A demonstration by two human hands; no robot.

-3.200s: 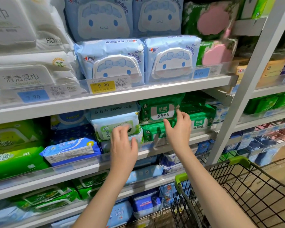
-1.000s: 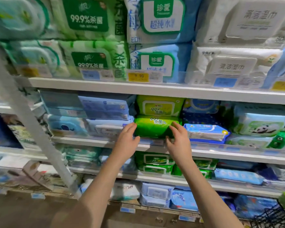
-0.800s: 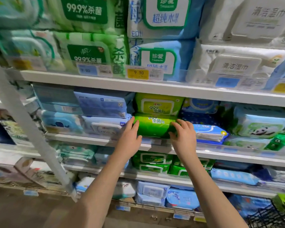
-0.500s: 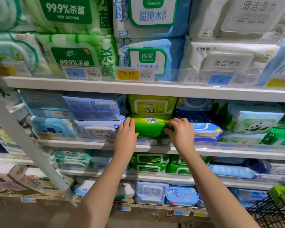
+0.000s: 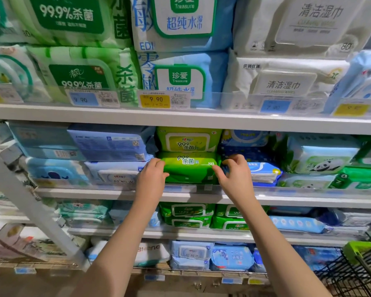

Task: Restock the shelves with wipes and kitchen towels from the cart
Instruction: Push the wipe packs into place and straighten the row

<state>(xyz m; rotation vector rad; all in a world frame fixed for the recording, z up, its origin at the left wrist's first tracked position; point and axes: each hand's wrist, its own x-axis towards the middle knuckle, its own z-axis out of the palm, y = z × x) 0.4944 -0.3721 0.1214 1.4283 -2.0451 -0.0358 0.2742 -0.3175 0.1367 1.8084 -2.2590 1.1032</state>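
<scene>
A bright green wipes pack [image 5: 189,168] lies on the middle shelf [image 5: 308,200], under a second, yellow-green pack [image 5: 189,141]. My left hand [image 5: 151,181] grips the lower pack's left end, fingers curled over the top corner and thumb on the front. My right hand [image 5: 236,179] holds its right end, thumb against the front corner and fingers curled into the gap beside a blue pack [image 5: 263,172]. Only the green-handled corner of the black wire cart [image 5: 358,269] shows at the bottom right; what it holds is out of view.
Wipes packs crowd the shelves above, below and to both sides. A clear lip with price tags [image 5: 154,100] runs along the top shelf's front. A white slanted upright [image 5: 30,202] crosses the left side.
Since 3.2 s ago I have shifted left along the shelves to the green pack. Over the last second my hands closed in on its two ends and my fingers curled round them.
</scene>
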